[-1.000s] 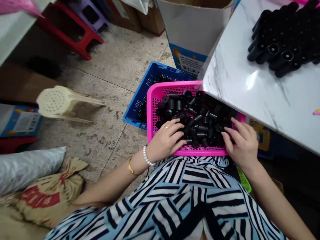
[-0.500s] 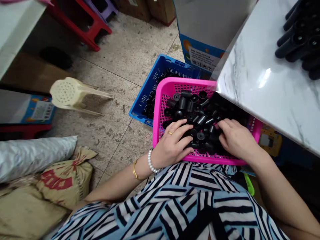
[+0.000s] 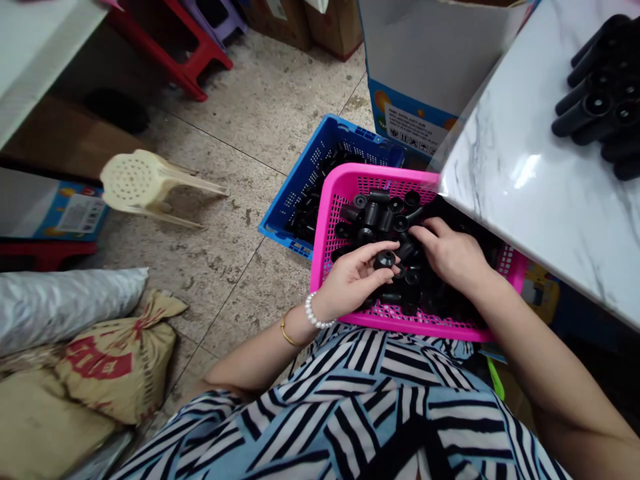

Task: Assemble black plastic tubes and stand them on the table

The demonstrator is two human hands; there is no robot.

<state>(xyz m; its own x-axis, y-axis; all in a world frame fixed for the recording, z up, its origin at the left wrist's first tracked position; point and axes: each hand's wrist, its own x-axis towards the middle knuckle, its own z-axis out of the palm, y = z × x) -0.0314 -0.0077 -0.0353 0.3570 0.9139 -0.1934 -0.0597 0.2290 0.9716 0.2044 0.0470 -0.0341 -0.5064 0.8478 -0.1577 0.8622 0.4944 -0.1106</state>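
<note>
A pink plastic basket (image 3: 400, 327) full of short black cylindrical parts (image 3: 373, 213) sits against my front, its far right side under the table corner. My left hand (image 3: 353, 280) is over the basket's near left part, its thumb and fingers closed round one black cylindrical part (image 3: 385, 259) whose round end faces up. To the right, my right hand (image 3: 453, 257) reaches into the pile with the fingertips pointing left and bent together among the parts. Whatever those fingers pinch is hidden.
A blue crate (image 3: 285, 200) holding black parts stands behind the pink basket. On the white marbled table (image 3: 505, 167) several black tubes (image 3: 597, 100) are grouped. A cream stool (image 3: 133, 180) lies on the floor, with tied sacks (image 3: 120, 367) at lower left and a large carton (image 3: 420, 73) behind.
My left hand has turned from lying palm-down on the pile to holding up one black part. My right hand has moved left and slightly farther from me.
</note>
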